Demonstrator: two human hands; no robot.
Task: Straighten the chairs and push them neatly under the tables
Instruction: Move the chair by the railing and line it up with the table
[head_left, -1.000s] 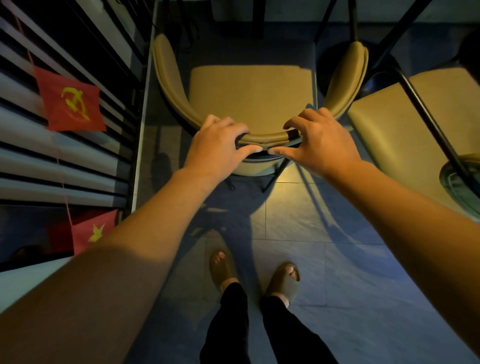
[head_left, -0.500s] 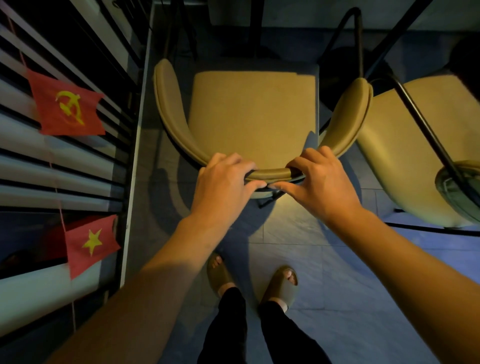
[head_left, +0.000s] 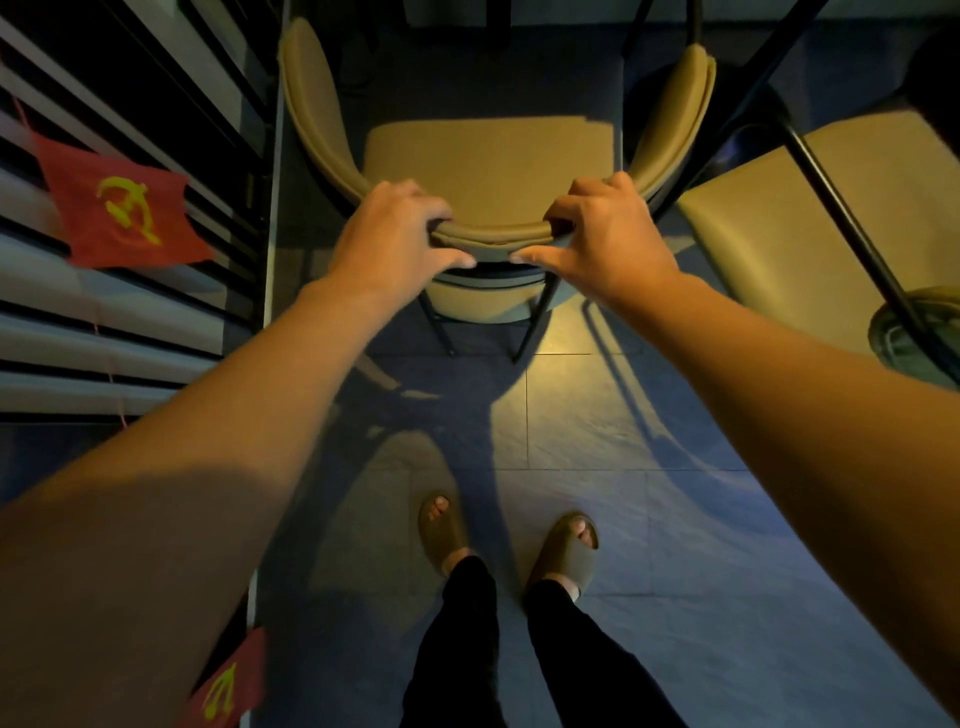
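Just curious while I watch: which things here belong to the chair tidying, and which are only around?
Part of the job: chair, left hand, right hand, second chair.

Just around: red flags, wall slats, sandals.

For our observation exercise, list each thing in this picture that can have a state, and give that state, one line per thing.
left hand: closed on the chair's backrest rim.
right hand: closed on the same rim.
chair: upright on the floor, seat bare, gripped at the backrest.
second chair: to the right, seat bare, untouched.
red flag: hanging by the slatted wall, slightly crumpled.
sandals: worn, flat on the tiles.
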